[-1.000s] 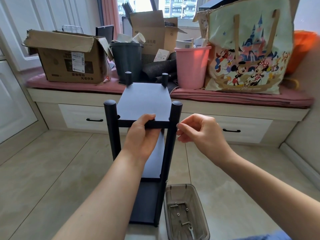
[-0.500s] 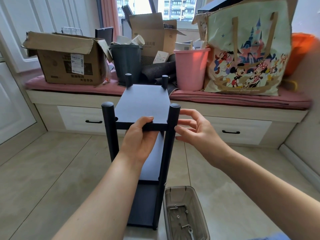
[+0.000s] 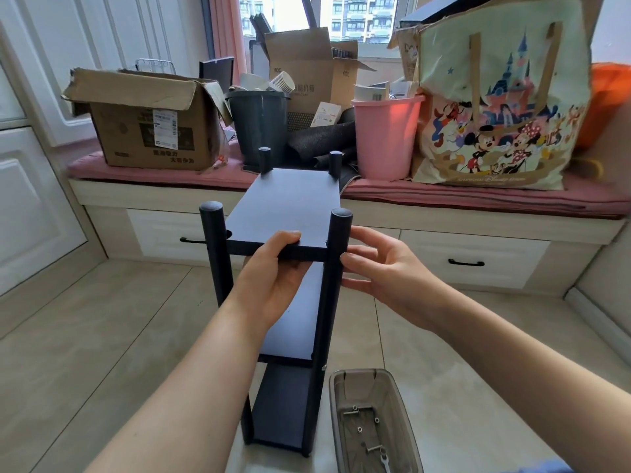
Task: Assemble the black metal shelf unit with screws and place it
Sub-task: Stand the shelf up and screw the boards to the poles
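A black metal shelf unit (image 3: 290,206) with three tiers and four round posts stands upright on the tiled floor in front of me. My left hand (image 3: 273,278) grips the front edge of the top shelf, thumb on top and fingers underneath. My right hand (image 3: 386,268) is beside the near right post (image 3: 336,254), with straight fingers touching the post's right side. A clear brown plastic tray (image 3: 403,401) on the floor at the unit's right foot holds a few screws and a small wrench (image 3: 384,460).
A window bench with a pink cushion (image 3: 478,196) and drawers runs across the back. On it stand a cardboard box (image 3: 150,124), a dark bin (image 3: 259,128), a pink bucket (image 3: 386,138) and a cartoon tote bag (image 3: 495,107). White cabinet doors stand at the left.
My right hand has uncurled and moved left until its fingers touch the near right post. My left hand keeps its grip on the top shelf's edge. The view has shifted slightly.
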The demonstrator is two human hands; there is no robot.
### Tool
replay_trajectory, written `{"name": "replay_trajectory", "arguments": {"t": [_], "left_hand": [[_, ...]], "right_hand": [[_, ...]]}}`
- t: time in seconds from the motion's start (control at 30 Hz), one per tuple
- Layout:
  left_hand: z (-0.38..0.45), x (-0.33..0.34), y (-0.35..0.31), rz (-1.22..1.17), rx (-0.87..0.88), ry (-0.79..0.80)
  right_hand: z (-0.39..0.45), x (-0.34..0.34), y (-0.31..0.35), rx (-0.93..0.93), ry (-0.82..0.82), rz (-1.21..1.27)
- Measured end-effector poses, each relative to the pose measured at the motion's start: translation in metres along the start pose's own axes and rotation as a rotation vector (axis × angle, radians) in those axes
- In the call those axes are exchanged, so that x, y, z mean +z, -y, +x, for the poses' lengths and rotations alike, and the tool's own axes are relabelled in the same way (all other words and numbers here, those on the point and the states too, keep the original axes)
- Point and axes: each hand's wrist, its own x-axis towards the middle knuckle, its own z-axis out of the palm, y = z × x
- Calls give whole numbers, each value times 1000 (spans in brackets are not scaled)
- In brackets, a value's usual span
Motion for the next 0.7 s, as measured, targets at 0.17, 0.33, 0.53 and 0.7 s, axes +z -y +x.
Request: {"name": "replay_trajectory", "arguments": {"t": [0.17,0.33,0.53,0.7], "left_hand": [[-7,-9,-8,250,-39,-174],[-24,-7,-22,638,-98,-359],[-54,-6,-30,1458,540,-384],[-54,1,-22,1618,917,-211]], "right_hand": [[2,1,0,-5,19,-4],[3,5,-1,-7,28,-4],[4,5,0,8,32,16],[5,3,1,42,48,62]]}}
